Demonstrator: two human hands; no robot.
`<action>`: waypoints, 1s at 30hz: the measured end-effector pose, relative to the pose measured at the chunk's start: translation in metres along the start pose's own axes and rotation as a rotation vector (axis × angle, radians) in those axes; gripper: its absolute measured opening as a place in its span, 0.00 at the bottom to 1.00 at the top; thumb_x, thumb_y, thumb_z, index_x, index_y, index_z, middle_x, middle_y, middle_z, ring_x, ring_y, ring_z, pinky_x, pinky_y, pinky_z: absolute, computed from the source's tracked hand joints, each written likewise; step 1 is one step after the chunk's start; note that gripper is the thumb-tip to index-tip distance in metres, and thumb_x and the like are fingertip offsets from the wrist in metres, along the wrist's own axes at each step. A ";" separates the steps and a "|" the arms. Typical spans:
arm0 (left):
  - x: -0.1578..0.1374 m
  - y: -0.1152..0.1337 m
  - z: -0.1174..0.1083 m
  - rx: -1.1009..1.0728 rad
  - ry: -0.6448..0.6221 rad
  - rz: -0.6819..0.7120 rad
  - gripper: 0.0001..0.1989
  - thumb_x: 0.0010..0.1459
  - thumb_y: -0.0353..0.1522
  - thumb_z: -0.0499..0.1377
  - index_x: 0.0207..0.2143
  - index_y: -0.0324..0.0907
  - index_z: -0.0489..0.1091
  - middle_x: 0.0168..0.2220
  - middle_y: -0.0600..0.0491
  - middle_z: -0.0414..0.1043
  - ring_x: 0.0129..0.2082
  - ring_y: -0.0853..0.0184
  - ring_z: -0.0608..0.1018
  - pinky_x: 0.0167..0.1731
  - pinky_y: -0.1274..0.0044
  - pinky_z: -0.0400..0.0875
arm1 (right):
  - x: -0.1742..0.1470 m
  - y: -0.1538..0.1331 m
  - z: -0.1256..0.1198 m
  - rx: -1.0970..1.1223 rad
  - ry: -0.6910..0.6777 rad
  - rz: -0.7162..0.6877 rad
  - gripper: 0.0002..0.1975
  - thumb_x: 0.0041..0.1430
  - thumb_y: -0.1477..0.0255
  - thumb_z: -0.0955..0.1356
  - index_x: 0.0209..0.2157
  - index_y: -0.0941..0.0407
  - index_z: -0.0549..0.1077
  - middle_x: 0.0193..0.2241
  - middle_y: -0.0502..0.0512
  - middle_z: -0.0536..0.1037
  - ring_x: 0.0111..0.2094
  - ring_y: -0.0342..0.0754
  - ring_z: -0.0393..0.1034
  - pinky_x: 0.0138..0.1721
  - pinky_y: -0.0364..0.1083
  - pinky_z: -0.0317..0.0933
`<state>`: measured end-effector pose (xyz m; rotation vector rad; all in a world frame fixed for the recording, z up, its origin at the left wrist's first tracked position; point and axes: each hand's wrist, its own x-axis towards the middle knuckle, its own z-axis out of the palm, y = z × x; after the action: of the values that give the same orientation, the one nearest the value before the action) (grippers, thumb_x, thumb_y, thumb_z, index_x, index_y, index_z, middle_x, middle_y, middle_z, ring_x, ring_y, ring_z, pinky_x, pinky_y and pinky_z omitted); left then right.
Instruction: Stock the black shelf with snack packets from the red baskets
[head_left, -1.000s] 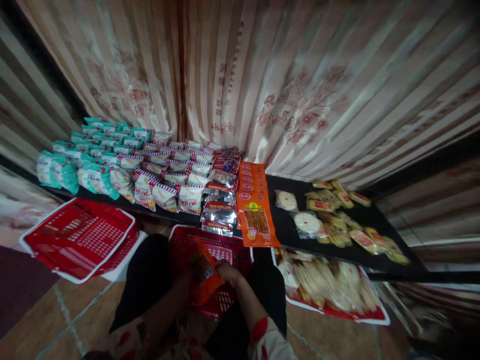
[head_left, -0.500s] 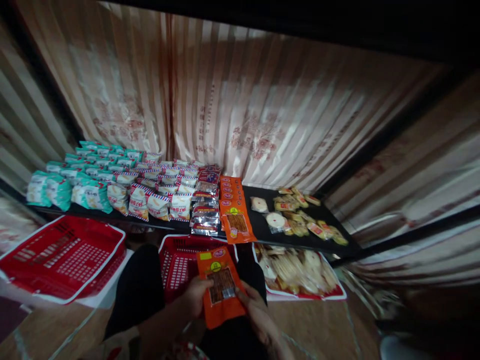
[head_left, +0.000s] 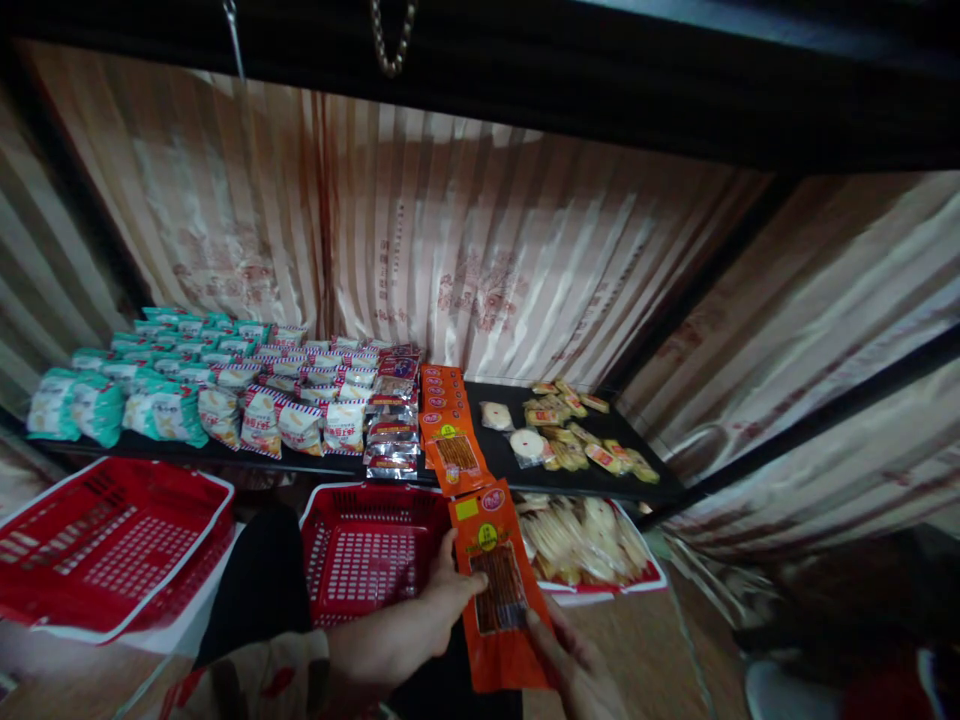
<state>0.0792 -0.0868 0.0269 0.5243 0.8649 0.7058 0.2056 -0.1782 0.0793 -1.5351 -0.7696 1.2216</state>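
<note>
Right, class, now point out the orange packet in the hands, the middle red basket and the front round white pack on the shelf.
Held orange packet (head_left: 500, 585): head view, on its window.
Middle red basket (head_left: 371, 562): head view, on its slotted bottom.
Front round white pack (head_left: 529, 448): head view, on its white face.

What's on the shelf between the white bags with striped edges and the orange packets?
A column of silver and dark-red packets, seen in the head view.

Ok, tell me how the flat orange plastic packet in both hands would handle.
The flat orange plastic packet would probably flex at its thin margins. Its middle may be stiffer, where long brown sticks lie side by side. Being rectangular and flat, it seems unlikely to roll.
</note>
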 end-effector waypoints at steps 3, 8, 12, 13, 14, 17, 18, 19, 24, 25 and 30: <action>-0.009 0.001 0.007 0.146 0.062 0.000 0.28 0.42 0.28 0.64 0.49 0.46 0.66 0.45 0.50 0.72 0.46 0.60 0.72 0.45 0.74 0.64 | -0.002 0.000 -0.001 -0.036 0.004 -0.007 0.32 0.42 0.50 0.71 0.46 0.55 0.75 0.49 0.58 0.75 0.54 0.57 0.65 0.54 0.51 0.60; -0.016 0.001 0.014 0.107 -0.009 -0.015 0.23 0.43 0.31 0.63 0.45 0.45 0.70 0.43 0.49 0.74 0.46 0.59 0.73 0.46 0.72 0.65 | 0.002 0.007 -0.001 -0.140 -0.039 -0.012 0.33 0.41 0.52 0.71 0.48 0.56 0.74 0.51 0.59 0.73 0.54 0.57 0.64 0.53 0.51 0.61; -0.017 0.005 0.019 -0.090 -0.029 -0.115 0.18 0.45 0.35 0.63 0.42 0.43 0.72 0.41 0.49 0.75 0.44 0.58 0.74 0.45 0.70 0.66 | 0.006 0.014 0.002 -0.246 -0.034 -0.119 0.31 0.45 0.54 0.70 0.50 0.54 0.72 0.53 0.58 0.71 0.55 0.56 0.64 0.52 0.49 0.63; -0.017 0.007 0.021 -0.119 -0.027 -0.144 0.17 0.47 0.38 0.62 0.40 0.43 0.72 0.40 0.48 0.76 0.44 0.58 0.74 0.44 0.71 0.66 | 0.007 0.016 0.004 -0.278 -0.027 -0.149 0.30 0.46 0.55 0.69 0.50 0.53 0.72 0.52 0.58 0.71 0.54 0.56 0.65 0.50 0.49 0.65; -0.017 0.010 0.023 -0.135 -0.027 -0.164 0.17 0.48 0.41 0.61 0.39 0.42 0.73 0.39 0.48 0.76 0.43 0.58 0.75 0.43 0.71 0.67 | 0.008 0.018 0.007 -0.305 -0.009 -0.185 0.29 0.47 0.55 0.69 0.50 0.53 0.72 0.52 0.59 0.72 0.52 0.56 0.67 0.48 0.48 0.66; -0.020 0.019 0.031 -0.183 -0.043 -0.184 0.20 0.51 0.46 0.57 0.36 0.39 0.73 0.35 0.47 0.77 0.40 0.59 0.76 0.40 0.73 0.68 | 0.011 0.025 0.015 -0.359 0.089 -0.318 0.25 0.49 0.56 0.68 0.48 0.51 0.74 0.51 0.58 0.73 0.50 0.55 0.68 0.44 0.46 0.69; -0.022 0.022 0.033 -0.208 -0.054 -0.184 0.21 0.52 0.46 0.56 0.36 0.38 0.73 0.34 0.47 0.77 0.39 0.59 0.76 0.39 0.74 0.68 | 0.013 0.028 0.017 -0.373 0.117 -0.356 0.24 0.49 0.57 0.68 0.47 0.51 0.74 0.50 0.58 0.73 0.51 0.54 0.68 0.45 0.45 0.68; -0.023 0.025 0.035 -0.230 -0.064 -0.183 0.21 0.53 0.47 0.54 0.36 0.37 0.73 0.33 0.47 0.77 0.38 0.60 0.77 0.38 0.74 0.68 | 0.015 0.030 0.018 -0.390 0.134 -0.383 0.24 0.49 0.57 0.68 0.47 0.51 0.74 0.50 0.58 0.73 0.51 0.54 0.68 0.45 0.45 0.68; -0.022 0.032 0.036 -0.301 -0.076 -0.181 0.23 0.58 0.46 0.49 0.43 0.38 0.71 0.34 0.49 0.77 0.37 0.62 0.77 0.38 0.76 0.68 | 0.029 0.037 0.012 -0.493 0.022 -0.386 0.23 0.48 0.60 0.70 0.47 0.50 0.74 0.47 0.59 0.75 0.48 0.55 0.70 0.44 0.45 0.69; -0.021 0.033 0.035 -0.318 -0.086 -0.181 0.24 0.59 0.47 0.49 0.44 0.39 0.70 0.35 0.49 0.77 0.38 0.62 0.77 0.38 0.76 0.68 | 0.032 0.037 0.011 -0.502 0.016 -0.392 0.23 0.47 0.60 0.70 0.47 0.50 0.75 0.47 0.59 0.75 0.48 0.55 0.70 0.45 0.46 0.69; -0.013 0.033 0.033 -0.344 -0.195 -0.105 0.26 0.55 0.50 0.52 0.44 0.39 0.70 0.39 0.48 0.76 0.43 0.59 0.76 0.43 0.73 0.67 | 0.038 0.039 0.015 -0.509 0.134 -0.465 0.24 0.49 0.59 0.69 0.48 0.51 0.74 0.48 0.58 0.74 0.50 0.55 0.68 0.49 0.47 0.67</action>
<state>0.0891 -0.0784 0.0734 0.2324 0.5678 0.6776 0.1990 -0.1512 0.0303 -1.6833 -1.3289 0.5955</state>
